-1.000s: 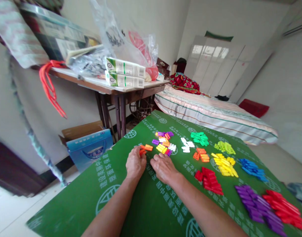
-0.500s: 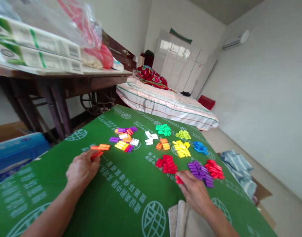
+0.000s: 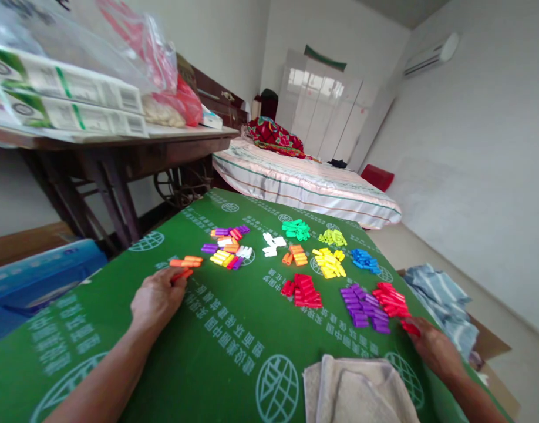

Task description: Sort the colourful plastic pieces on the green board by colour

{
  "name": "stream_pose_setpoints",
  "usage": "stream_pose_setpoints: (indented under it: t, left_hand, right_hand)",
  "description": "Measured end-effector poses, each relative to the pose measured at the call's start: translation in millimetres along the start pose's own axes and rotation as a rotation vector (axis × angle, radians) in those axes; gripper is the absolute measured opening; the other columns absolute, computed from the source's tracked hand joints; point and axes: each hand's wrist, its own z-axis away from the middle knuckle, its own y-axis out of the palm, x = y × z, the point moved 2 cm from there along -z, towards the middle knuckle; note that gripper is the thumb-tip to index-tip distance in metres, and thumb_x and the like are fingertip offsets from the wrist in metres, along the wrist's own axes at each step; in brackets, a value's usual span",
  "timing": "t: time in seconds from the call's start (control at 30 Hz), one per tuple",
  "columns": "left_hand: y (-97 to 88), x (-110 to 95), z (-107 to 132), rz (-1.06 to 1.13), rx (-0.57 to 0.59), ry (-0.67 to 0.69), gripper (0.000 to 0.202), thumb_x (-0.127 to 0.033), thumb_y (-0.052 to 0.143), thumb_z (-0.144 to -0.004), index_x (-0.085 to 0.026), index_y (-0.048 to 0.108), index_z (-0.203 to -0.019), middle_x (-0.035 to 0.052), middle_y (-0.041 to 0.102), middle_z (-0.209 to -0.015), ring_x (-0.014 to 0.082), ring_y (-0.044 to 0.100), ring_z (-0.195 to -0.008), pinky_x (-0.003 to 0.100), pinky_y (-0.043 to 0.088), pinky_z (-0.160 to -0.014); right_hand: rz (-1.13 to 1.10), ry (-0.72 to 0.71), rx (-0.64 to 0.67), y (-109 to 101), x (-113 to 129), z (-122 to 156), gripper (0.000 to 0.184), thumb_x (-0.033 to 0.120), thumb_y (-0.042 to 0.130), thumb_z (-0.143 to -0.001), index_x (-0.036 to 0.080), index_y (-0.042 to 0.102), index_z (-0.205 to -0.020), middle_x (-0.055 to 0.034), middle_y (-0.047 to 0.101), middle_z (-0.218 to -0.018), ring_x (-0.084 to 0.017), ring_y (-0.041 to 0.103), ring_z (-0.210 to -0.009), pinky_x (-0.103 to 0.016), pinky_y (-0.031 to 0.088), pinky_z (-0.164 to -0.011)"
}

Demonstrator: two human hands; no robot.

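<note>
My left hand (image 3: 158, 298) rests at the left of the green table with its fingers closed on a small orange plastic piece (image 3: 182, 274). Just beyond it lie more orange pieces (image 3: 191, 260). At the right edge, my right hand (image 3: 434, 348) pinches a small red plastic piece (image 3: 411, 327), close to the far-right red pile (image 3: 390, 299). Purple pieces (image 3: 364, 307) lie left of that pile, and another red pile (image 3: 303, 291) sits nearer the middle. A mixed-colour cluster (image 3: 228, 248) is to the right of the left hand's orange pieces.
White (image 3: 273, 243), orange (image 3: 296, 255), green (image 3: 296, 230), yellow (image 3: 329, 262), lime (image 3: 333, 237) and blue (image 3: 365, 261) piles stand on the printed green table (image 3: 216, 364). A folded beige cloth (image 3: 361, 388) lies at the near edge. A blue box (image 3: 44, 282) is beside the table.
My right hand has moved right with a red piece, from beside the middle red pile to the far-right one. The left hand keeps its place by the orange pieces. The view has shifted slightly.
</note>
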Motion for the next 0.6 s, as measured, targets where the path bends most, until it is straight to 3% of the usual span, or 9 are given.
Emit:
stream_pose_setpoints:
  t: [0.23,0.37,0.47,0.6]
  left_hand:
    - [-1.7,-1,4,0.043,-0.019,0.003,0.033,-0.031,0.045,-0.084,-0.021,0.063,-0.110,0.0053,0.064,-0.113,0.0207,0.060,-0.092,0.025,0.045,-0.069]
    - [4.2,4,3,0.063,-0.054,0.025,0.032,-0.029,0.044,-0.084,-0.020,0.064,-0.108,0.0065,0.065,-0.112,0.0222,0.061,-0.093,0.029,0.047,-0.073]
    - [10.9,9,3,0.077,-0.082,0.044,0.030,-0.028,0.045,-0.084,-0.020,0.066,-0.104,0.0056,0.065,-0.113,0.0218,0.060,-0.098,0.029,0.047,-0.078]
    - [14.6,11,6,0.093,-0.084,0.051,0.027,-0.028,0.047,-0.083,-0.023,0.066,-0.102,0.0033,0.067,-0.108,0.0201,0.060,-0.098,0.028,0.046,-0.081]
  right_hand:
    - [-0.069,-0.050,-0.006,-6,1,-1,0.030,0.036,0.041,-0.082,0.023,0.066,-0.092,-0.0087,0.068,-0.092,-0.023,0.066,-0.083,-0.033,0.051,-0.073]
    - [-0.007,-0.072,-0.089,-13,20,9,0.034,0.041,0.037,-0.084,0.023,0.066,-0.090,-0.0098,0.068,-0.086,-0.023,0.067,-0.071,-0.034,0.052,-0.065]
    - [0.015,-0.119,-0.166,-15,57,10,0.036,0.044,0.037,-0.084,0.025,0.066,-0.092,-0.0096,0.069,-0.096,-0.023,0.067,-0.071,-0.033,0.053,-0.060]
    - [-0.133,-0.322,-0.188,-23,145,1,0.031,0.045,0.045,-0.082,0.027,0.067,-0.095,-0.0065,0.070,-0.101,-0.022,0.068,-0.085,-0.032,0.054,-0.074]
